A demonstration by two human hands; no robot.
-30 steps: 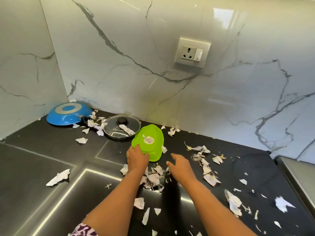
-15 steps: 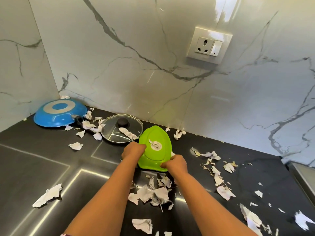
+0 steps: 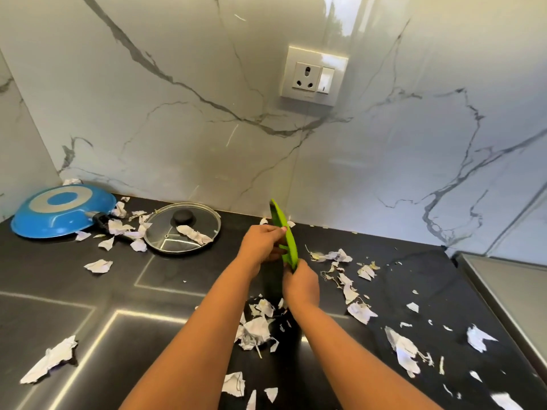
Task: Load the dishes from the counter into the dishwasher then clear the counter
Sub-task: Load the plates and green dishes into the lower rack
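Observation:
A bright green plastic plate (image 3: 281,223) is tipped up on its edge above the black counter (image 3: 183,273), seen almost edge-on. My left hand (image 3: 260,244) grips its left side near the middle. My right hand (image 3: 302,284) holds its near lower edge. A blue pan (image 3: 59,213) lies upside down at the back left corner, its dark handle pointing right. Just right of the pan, a glass lid (image 3: 183,229) with a black knob rests flat, with a paper scrap on it.
Torn white paper scraps (image 3: 257,327) litter the counter, thickest below my hands and to the right (image 3: 402,347). A marble wall with a socket (image 3: 313,75) rises behind. A grey ledge (image 3: 509,288) borders the counter on the right.
Both hands closed on the green plate, which lay flat on the counter, and lifted and tilted it up on edge. The view moved closer.

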